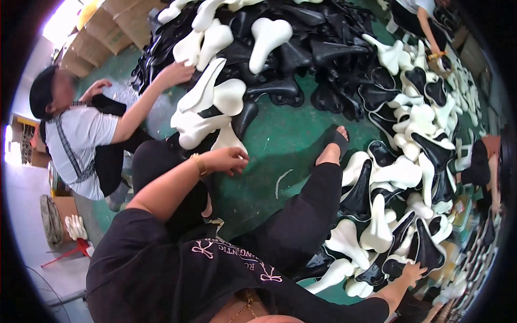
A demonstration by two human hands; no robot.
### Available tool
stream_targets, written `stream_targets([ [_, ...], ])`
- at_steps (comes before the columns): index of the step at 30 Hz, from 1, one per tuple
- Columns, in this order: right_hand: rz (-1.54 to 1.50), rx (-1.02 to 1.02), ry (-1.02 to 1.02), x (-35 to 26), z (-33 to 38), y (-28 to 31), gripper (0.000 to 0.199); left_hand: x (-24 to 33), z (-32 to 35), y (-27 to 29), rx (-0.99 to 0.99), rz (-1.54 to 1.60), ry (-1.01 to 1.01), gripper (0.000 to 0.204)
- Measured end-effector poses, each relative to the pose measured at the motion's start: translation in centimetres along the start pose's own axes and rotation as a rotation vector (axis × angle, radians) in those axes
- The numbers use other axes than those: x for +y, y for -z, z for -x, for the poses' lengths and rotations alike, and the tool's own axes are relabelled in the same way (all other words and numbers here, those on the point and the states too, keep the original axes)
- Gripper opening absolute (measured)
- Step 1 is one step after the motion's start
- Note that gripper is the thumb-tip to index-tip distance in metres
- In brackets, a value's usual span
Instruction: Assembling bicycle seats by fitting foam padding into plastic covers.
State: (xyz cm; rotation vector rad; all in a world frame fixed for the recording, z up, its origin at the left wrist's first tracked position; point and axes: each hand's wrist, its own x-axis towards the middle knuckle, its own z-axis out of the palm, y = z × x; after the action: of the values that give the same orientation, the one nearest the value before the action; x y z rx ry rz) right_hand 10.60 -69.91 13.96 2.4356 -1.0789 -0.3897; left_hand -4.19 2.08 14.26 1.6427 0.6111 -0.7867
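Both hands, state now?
Left hand: loosely curled; whether holding anything can't be told.
Right hand: fingers at the wide end of a black, white-rimmed, saddle-shaped piece; grip can't be told.

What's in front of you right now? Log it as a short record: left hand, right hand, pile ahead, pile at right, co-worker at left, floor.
left hand: loosely curled, beside a white saddle-shaped piece; contact and hold unclear
right hand: at the broad end of a black-lined piece with a white rim; grip unclear
pile ahead: black pieces, some white pieces on top
pile at right: white and black-lined pieces mixed
co-worker at left: white top, dark cap, one hand by white pieces
floor: green
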Motion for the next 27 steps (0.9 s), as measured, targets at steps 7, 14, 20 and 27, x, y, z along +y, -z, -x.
stream_targets([
  [7, -0.352, 0.122, 0.740, -5.4, -2.2, 7.2, 0.035, 4.1, -1.7, 10.6, 0.140, -0.565, -0.401, 0.037],
  [14, -0.904, -0.081, 1.394, -40.2, 16.8, 20.3, 0.049, 3.1, -6.2, 19.8, 0.394, -0.699, -0.353, 0.044],
  [20, -0.943, 0.321, 1.672, -61.4, 35.3, 28.6, 0.061, 6.0, -9.5, 23.3, 0.790, -0.609, -0.799, 0.038],
  [27, -1.312, 0.404, 1.412, -74.8, 39.3, 34.8, 0.068, 16.9, -12.9, 35.4, 1.718, -0.818, -1.024, 0.060],
])
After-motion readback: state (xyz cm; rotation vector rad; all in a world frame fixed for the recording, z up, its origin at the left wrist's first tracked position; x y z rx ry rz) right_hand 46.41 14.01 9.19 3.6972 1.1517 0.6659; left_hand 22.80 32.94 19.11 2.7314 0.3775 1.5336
